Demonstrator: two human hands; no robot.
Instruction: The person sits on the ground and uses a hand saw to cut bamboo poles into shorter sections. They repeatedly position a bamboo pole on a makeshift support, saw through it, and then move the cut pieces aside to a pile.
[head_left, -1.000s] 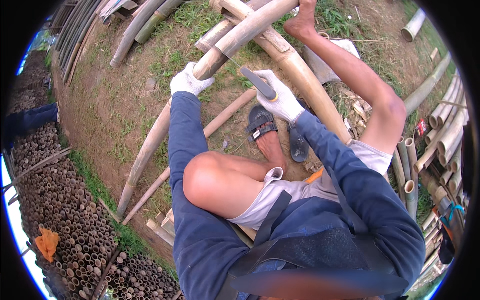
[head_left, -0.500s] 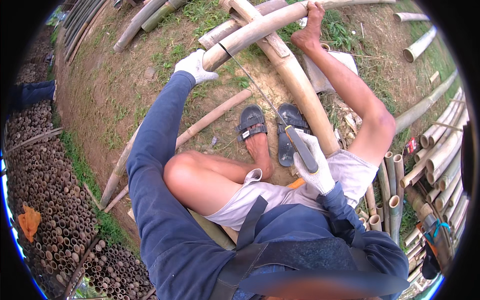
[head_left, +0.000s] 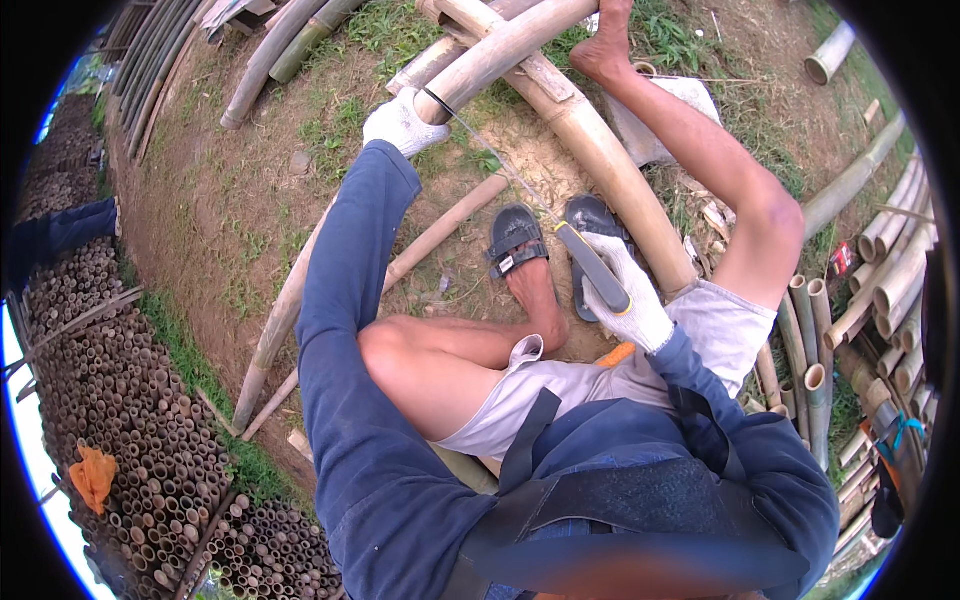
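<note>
My left hand (head_left: 403, 124), in a white knit glove, is closed round the near end of a thick tan bamboo pole (head_left: 515, 48). My gloved right hand (head_left: 640, 295) grips the grey and yellow handle of a handsaw (head_left: 592, 265). Its thin blade runs up to the pole and lies across it just beside my left hand; how deep the cut goes is hidden. The pole rests crosswise on another bamboo pole (head_left: 605, 165) that slants from my lap. My bare right foot (head_left: 605, 52) presses on the pole farther along.
Sandals (head_left: 517, 240) lie on the dirt, my left foot in one. A thin bamboo stick (head_left: 445, 225) lies to their left. Stacked bamboo (head_left: 150, 440) fills the left side, with an orange cloth (head_left: 92, 478). More cut bamboo (head_left: 905, 270) lies at right.
My right hand has pushed the saw forward, so its handle is closer to the pole. The left hand keeps its hold on the pole's end. The whole view has shifted slightly.
</note>
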